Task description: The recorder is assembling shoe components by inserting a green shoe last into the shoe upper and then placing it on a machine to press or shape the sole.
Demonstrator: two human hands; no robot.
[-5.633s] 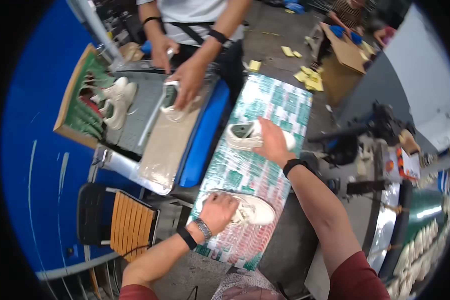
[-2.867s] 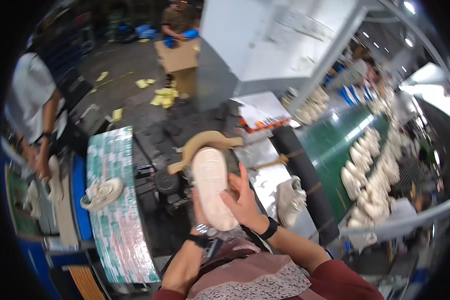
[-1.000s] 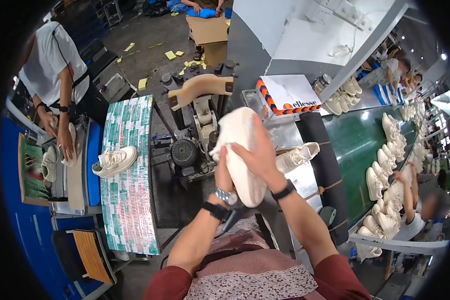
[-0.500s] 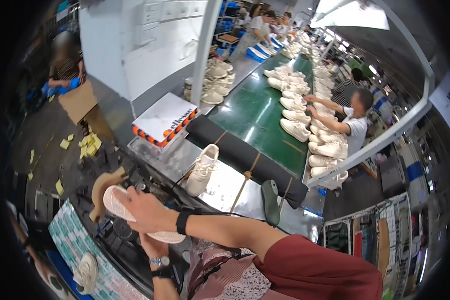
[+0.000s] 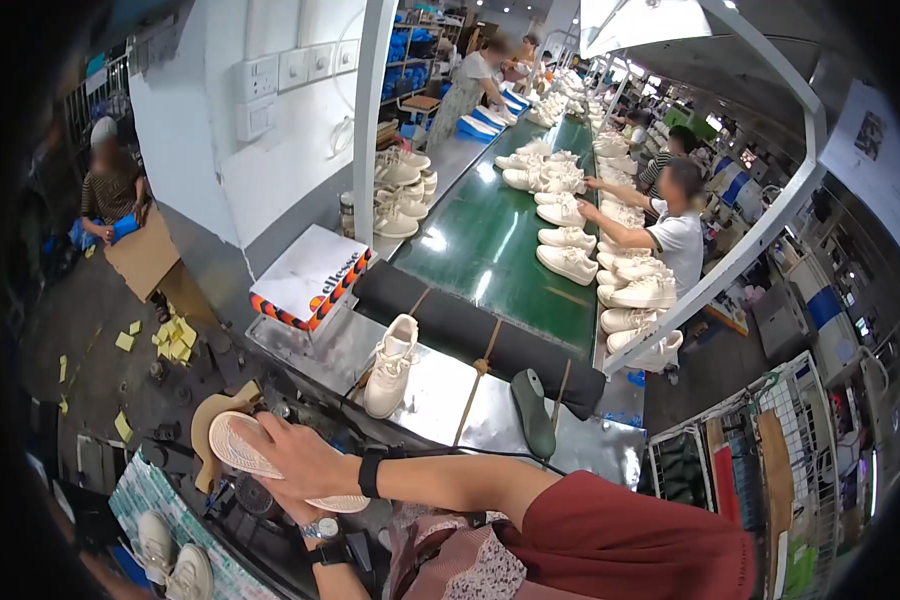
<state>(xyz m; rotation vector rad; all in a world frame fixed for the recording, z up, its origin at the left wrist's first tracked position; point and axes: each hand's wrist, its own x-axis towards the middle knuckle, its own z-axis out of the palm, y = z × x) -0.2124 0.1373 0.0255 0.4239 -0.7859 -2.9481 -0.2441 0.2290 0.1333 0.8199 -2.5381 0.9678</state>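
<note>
A cream shoe (image 5: 240, 447) is turned so that its textured sole faces me, beside a curved tan pad (image 5: 204, 440) on a dark machine. My right hand (image 5: 308, 457), with a black band at the wrist, wraps over the shoe's middle, its fingers pressed around the sole. Beneath it, my left hand (image 5: 288, 500), wearing a silver watch, supports the same shoe from below; its fingers are mostly hidden. On the metal bench nearby stand a laced cream sneaker (image 5: 390, 368) and a dark green shoe last (image 5: 533, 415).
A white shoe box (image 5: 312, 265) sits at the bench's left end. Beyond a black roller (image 5: 450, 318), a green conveyor (image 5: 470, 220) carries cream sneakers, with co-workers alongside. Two cream shoes (image 5: 190, 572) rest at lower left. A grey-white frame post (image 5: 372, 120) rises ahead.
The view has shifted, and a second cream shoe now shows at the lower left. Both hands keep hold of the shoe by the tan pad, with its sole turned slightly.
</note>
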